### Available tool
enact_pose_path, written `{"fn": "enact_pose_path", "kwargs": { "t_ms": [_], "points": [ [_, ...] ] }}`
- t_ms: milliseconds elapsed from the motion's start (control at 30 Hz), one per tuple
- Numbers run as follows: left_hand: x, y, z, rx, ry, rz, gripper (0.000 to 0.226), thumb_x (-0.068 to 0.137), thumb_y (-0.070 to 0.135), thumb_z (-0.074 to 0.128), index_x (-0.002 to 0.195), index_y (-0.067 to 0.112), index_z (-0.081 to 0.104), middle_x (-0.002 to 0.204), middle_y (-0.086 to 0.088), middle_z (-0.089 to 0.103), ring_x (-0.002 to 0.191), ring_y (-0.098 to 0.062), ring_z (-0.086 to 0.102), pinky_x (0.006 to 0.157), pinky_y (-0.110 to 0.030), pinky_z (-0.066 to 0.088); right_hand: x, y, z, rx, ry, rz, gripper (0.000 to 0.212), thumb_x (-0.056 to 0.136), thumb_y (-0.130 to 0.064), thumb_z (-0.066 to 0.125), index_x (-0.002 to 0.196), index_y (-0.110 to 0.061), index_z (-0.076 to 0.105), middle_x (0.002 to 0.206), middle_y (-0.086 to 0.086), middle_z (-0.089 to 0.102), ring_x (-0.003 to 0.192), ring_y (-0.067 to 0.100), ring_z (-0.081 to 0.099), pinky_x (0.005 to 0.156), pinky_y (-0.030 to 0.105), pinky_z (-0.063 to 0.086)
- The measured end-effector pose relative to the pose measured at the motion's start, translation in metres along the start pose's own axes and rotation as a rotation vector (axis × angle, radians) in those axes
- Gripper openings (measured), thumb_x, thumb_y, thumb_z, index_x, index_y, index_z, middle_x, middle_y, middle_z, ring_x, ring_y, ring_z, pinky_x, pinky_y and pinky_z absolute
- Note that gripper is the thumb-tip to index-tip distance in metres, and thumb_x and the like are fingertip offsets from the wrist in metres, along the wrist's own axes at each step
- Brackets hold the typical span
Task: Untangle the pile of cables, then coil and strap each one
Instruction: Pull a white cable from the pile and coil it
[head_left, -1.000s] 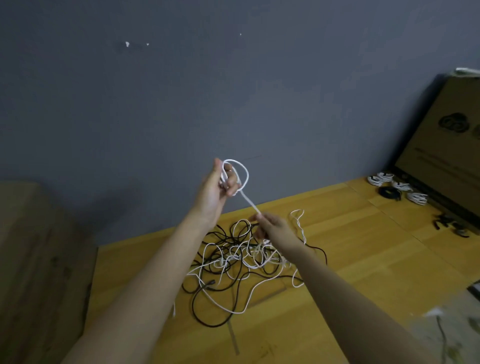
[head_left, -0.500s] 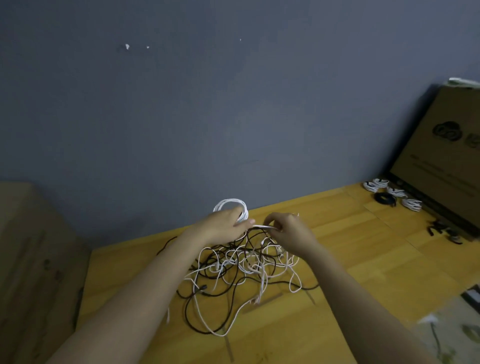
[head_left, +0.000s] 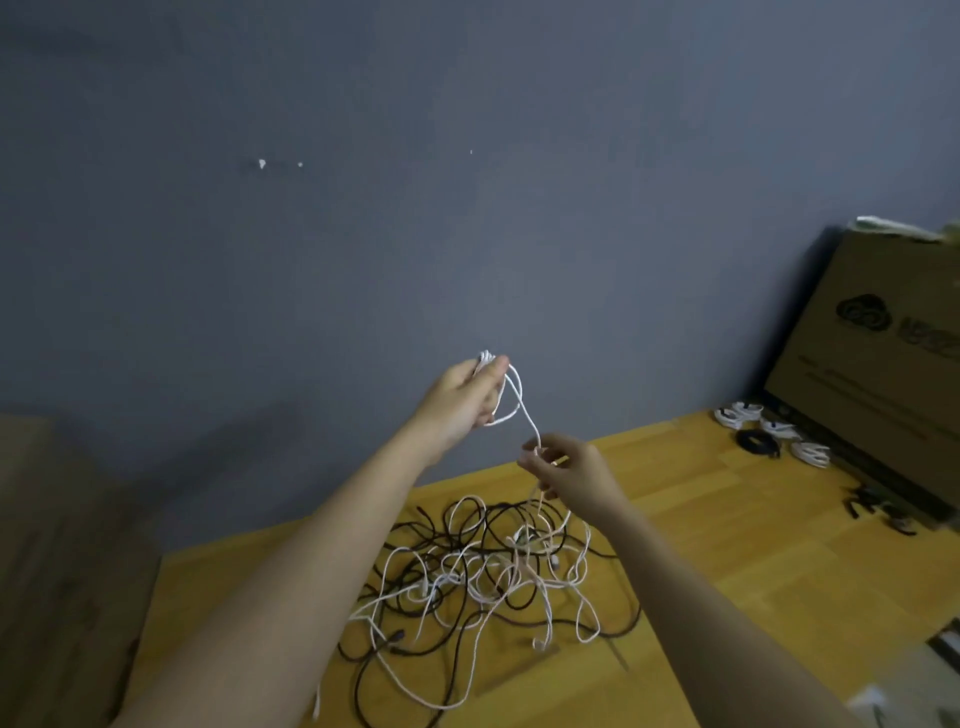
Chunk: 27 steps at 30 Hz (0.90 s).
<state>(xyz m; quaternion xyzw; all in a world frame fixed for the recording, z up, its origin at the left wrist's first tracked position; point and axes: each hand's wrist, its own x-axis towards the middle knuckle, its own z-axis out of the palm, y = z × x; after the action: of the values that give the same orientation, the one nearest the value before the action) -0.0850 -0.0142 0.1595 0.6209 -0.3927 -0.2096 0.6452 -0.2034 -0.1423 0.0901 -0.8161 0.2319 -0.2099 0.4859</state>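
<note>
the left hand (head_left: 462, 397) grips one white coil (head_left: 506, 395); the right hand (head_left: 566, 467) pinches its strand. four coiled cables (head_left: 769, 434) lie near one tangled pile (head_left: 493, 577).

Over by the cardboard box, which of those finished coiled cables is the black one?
The black coil, lying among the white coils on the floor: the only dark bundle there.

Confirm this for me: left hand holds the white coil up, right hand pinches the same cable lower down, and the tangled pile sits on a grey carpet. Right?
Not quite. The pile lies on a yellowish wooden floor, not grey carpet, as the head view shows. The rest holds: the left hand holds the white coil up, and the right hand pinches the same cable lower down.
</note>
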Motion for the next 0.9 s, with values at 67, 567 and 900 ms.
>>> {"fn": "enact_pose_path", "kwargs": {
  "t_ms": [67,567,900],
  "points": [
    [0.013,0.013,0.000,-0.018,0.061,0.034,0.030,0.102,0.027,0.042,0.073,0.019,0.038,0.047,0.013,0.029,0.041,-0.003,0.024,0.044,-0.014,0.028,0.002,-0.011,-0.003,0.129,0.087,-0.027,0.025,0.085,-0.013,0.071,0.110,-0.015,0.066,0.069,0.006,0.063,0.056,0.013,0.058,0.058,0.027,0.053],
    [0.093,0.155,-0.008,0.046,0.446,0.243,0.027,0.099,0.035,0.045,0.086,0.012,0.047,0.061,0.002,0.035,0.055,-0.016,0.034,0.065,-0.030,0.032,0.085,-0.101,-0.140,-0.312,0.574,0.025,0.019,0.086,-0.020,0.069,0.079,-0.003,0.064,0.082,0.018,0.067,0.083,0.032,0.061,0.064,0.031,0.042],
    [0.106,0.196,-0.017,0.022,0.493,0.277,0.040,0.099,0.039,0.044,0.068,0.015,0.040,0.055,0.002,0.035,0.051,-0.015,0.034,0.065,-0.029,0.033,0.085,-0.162,-0.144,0.066,0.799,-0.358,0.009,0.083,-0.014,0.071,0.084,-0.008,0.065,0.077,0.005,0.065,0.074,0.018,0.060,0.069,0.027,0.044]
  ]
}}
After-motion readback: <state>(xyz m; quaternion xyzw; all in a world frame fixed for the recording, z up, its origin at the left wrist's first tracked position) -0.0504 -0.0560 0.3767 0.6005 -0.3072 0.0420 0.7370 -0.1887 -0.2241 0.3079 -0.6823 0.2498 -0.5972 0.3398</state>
